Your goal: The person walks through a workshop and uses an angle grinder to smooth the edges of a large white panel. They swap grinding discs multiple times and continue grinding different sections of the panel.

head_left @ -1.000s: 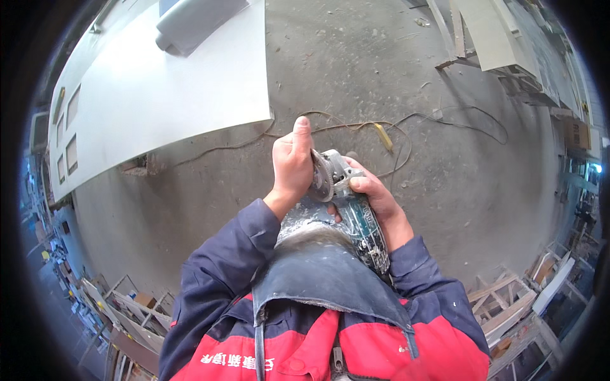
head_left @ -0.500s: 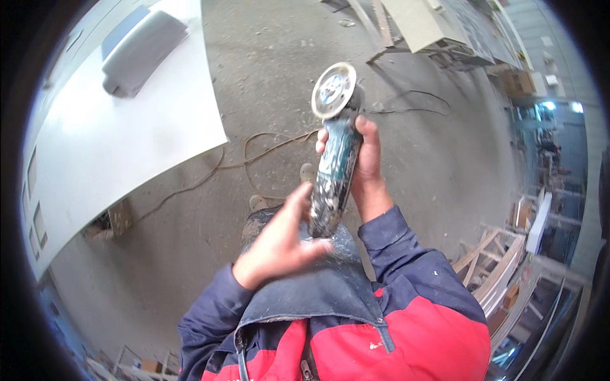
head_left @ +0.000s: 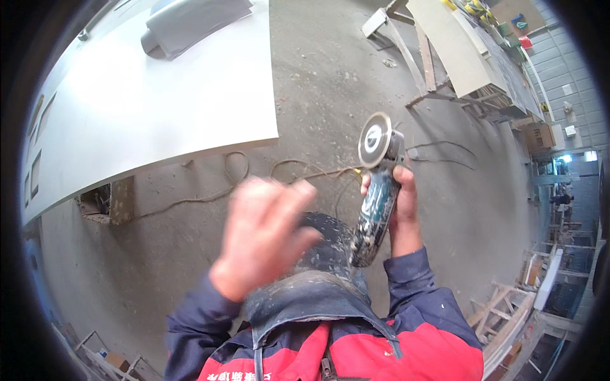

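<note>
An angle grinder [head_left: 376, 204] with a dark teal, paint-spattered body is held in my right hand [head_left: 406, 200]. Its thin round disc [head_left: 373, 141] sits at the far end, and the body slants down toward my waist. My right thumb lies along the near side while the fingers wrap behind, mostly hidden. Left of the grinder, apart from it, my left hand [head_left: 260, 232] is raised and blurred, its fingers spread with nothing in them. Below both hands hangs my dusty dark apron [head_left: 305, 295].
A large white panel [head_left: 210, 108] fills the left, with a folded grey sheet [head_left: 197, 28] on it. Beneath its edge stands a wooden box [head_left: 122, 200]. A cord [head_left: 184, 202] loops over the concrete floor. Workbench [head_left: 448, 47] at upper right; wooden frames [head_left: 502, 311] at lower right.
My left hand has moved off from beside the grinder's rear end, up and to the left. The grinder has shifted right and lower in view, still in my right hand. The whole view has shifted.
</note>
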### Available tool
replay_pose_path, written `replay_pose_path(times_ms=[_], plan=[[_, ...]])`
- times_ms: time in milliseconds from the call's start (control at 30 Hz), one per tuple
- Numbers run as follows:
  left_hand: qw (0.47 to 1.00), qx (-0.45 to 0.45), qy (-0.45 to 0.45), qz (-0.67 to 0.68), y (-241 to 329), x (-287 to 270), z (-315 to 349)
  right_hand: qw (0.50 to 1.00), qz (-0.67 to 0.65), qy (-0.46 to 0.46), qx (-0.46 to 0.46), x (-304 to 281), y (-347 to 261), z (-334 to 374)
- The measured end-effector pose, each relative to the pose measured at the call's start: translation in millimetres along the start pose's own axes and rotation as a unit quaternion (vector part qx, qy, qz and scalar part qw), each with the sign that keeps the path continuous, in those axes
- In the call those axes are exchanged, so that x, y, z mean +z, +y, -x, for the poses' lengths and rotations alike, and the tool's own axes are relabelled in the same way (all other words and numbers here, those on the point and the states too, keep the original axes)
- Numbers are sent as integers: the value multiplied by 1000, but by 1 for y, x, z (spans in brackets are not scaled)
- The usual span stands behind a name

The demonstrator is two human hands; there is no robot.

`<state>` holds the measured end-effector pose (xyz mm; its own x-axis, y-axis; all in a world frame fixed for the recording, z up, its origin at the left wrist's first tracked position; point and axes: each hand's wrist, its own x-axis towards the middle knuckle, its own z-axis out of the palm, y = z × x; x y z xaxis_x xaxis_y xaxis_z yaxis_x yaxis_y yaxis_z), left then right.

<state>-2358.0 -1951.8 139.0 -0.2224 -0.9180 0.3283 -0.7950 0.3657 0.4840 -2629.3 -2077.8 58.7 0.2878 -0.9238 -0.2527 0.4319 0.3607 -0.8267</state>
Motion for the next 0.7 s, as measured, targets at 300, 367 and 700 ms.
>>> replay_pose_path(times_ms=[300, 367, 700], plan=[[886, 59, 229, -399, -167, 22, -16, 984, 71, -127, -106, 10, 73, -15], [861, 113, 271, -415, -161, 17, -24, 976, 67, -146, -145, 7, 85, -18], [862, 75, 269, -423, -146, 21, -3, 946, 48, -243, -211, 2, 126, -23]])
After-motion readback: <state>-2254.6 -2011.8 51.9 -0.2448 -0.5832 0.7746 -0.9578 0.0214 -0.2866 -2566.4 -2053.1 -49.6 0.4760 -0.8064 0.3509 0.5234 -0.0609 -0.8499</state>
